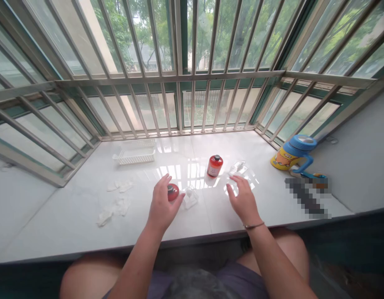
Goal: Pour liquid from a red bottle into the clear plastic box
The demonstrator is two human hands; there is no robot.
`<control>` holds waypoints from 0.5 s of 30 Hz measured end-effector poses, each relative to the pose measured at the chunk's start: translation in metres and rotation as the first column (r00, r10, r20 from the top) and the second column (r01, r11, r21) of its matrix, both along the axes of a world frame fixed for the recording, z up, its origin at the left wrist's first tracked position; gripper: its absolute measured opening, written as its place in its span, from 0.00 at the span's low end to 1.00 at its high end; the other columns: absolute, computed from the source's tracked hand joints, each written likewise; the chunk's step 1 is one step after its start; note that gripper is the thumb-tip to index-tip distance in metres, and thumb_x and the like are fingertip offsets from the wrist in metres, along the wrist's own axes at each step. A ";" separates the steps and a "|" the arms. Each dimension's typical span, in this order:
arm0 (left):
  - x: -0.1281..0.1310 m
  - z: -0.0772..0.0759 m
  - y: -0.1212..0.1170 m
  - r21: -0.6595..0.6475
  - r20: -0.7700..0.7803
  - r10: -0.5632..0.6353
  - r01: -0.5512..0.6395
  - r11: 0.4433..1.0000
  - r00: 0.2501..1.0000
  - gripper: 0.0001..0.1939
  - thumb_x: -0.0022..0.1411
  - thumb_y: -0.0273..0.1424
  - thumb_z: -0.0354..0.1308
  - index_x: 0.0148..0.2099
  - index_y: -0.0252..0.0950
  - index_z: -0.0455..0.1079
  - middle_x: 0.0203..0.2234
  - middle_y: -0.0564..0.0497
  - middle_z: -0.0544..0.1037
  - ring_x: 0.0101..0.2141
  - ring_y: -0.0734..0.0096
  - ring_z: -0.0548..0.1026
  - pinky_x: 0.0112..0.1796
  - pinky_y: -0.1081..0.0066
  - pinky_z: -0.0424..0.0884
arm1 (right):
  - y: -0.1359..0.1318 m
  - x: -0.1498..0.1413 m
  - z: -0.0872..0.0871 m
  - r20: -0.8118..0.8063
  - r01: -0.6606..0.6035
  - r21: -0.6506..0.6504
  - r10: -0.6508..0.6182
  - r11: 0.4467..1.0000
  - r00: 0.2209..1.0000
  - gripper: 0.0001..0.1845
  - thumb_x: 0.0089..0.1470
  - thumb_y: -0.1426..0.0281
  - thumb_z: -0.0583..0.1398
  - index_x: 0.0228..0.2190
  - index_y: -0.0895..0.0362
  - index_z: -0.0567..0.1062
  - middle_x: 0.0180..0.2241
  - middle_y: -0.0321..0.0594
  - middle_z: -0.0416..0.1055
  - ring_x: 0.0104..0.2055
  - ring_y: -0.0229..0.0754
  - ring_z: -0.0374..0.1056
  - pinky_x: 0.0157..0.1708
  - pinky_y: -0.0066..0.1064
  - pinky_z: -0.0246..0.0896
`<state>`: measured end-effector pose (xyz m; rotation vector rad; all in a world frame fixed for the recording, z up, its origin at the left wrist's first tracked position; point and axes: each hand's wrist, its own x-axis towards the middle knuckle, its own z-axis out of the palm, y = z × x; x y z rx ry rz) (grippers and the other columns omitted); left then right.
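Note:
My left hand (162, 207) is curved around a red bottle (173, 194) with a black cap, fingers along its left side and thumb at its right; the hand hides the lower part. Beside that thumb lies a small clear plastic piece (189, 197). My right hand (244, 201), fingers apart and holding nothing, hovers over the white counter. Just beyond its fingertips is crumpled clear plastic (241, 169). Between and beyond the two hands, a second red bottle (214, 167) with a pale label and black cap stands upright.
A white plastic basket (135, 158) sits at the back left. Crumpled white tissues (120, 205) lie on the left of the counter (192, 226). At the right are a yellow and blue mug (291, 153) and a pixelated dark item (306, 199). Metal bars (169, 79) line the windows behind.

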<state>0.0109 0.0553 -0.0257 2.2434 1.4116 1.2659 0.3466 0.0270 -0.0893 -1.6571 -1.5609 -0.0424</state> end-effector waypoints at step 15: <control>-0.021 -0.021 0.002 -0.430 0.354 0.106 0.061 0.901 0.929 0.23 0.60 0.39 0.72 0.55 0.43 0.76 0.52 0.46 0.82 0.51 0.55 0.81 0.59 0.53 0.75 | 0.035 -0.122 -0.017 -0.484 -0.495 -0.169 0.366 0.853 0.795 0.30 0.60 0.52 0.69 0.60 0.48 0.75 0.61 0.47 0.76 0.64 0.56 0.72 0.65 0.54 0.69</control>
